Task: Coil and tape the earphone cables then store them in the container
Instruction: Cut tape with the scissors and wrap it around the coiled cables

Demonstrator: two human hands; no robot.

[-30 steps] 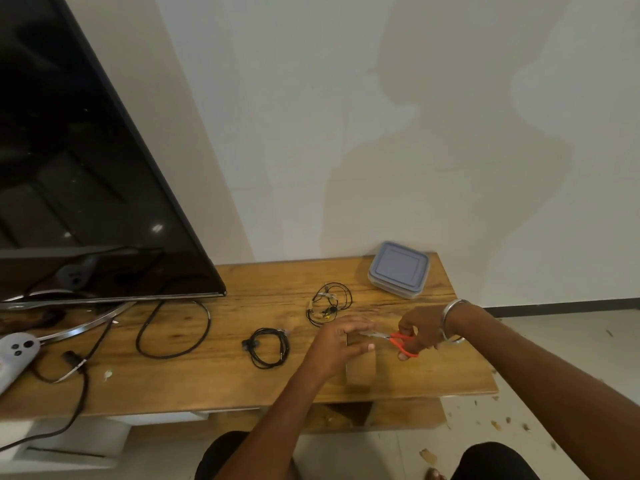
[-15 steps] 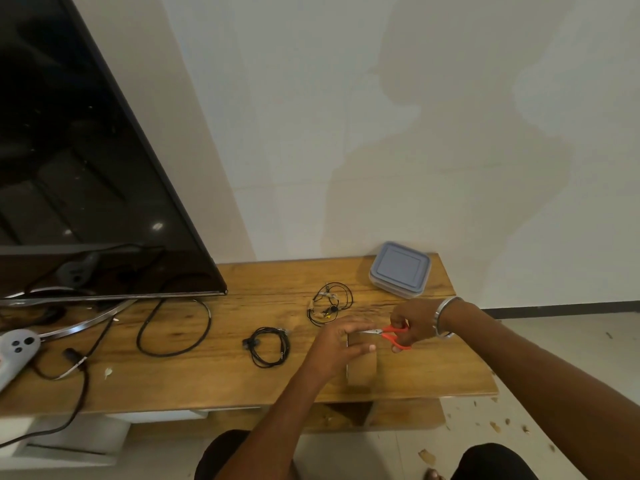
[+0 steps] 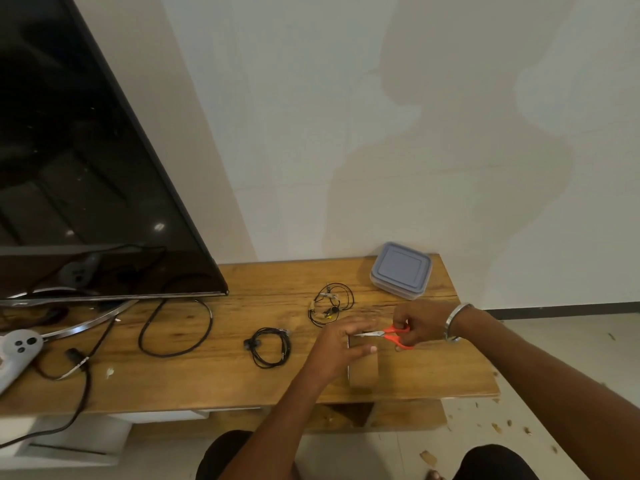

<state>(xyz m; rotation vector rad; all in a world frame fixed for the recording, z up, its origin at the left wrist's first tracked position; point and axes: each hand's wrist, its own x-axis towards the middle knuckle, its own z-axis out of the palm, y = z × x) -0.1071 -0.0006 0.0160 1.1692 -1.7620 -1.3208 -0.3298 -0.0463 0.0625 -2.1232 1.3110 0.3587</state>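
Earphone cables [image 3: 271, 347] coiled on the worktop [image 3: 214, 379], left of the tape roll [image 3: 363, 368].
Left hand [image 3: 341, 344] pinches tape at the roll; right hand [image 3: 417, 322] grips orange scissors [image 3: 389, 336]; lidded container [image 3: 401, 270] behind.

One head-worn camera is looking forward and down from above the seated person's lap, with both knees showing at the bottom edge. It is facing a pale wall [image 3: 346, 116] and a wooden table [image 3: 242, 386] standing against it. The wide lens is taking in the whole table, a television [image 3: 86, 168] leaning in at the left, and the floor [image 3: 571, 358] at the right. The arms are reaching away from the lens into the lower middle, fairly near. No second view is sharing the scene.
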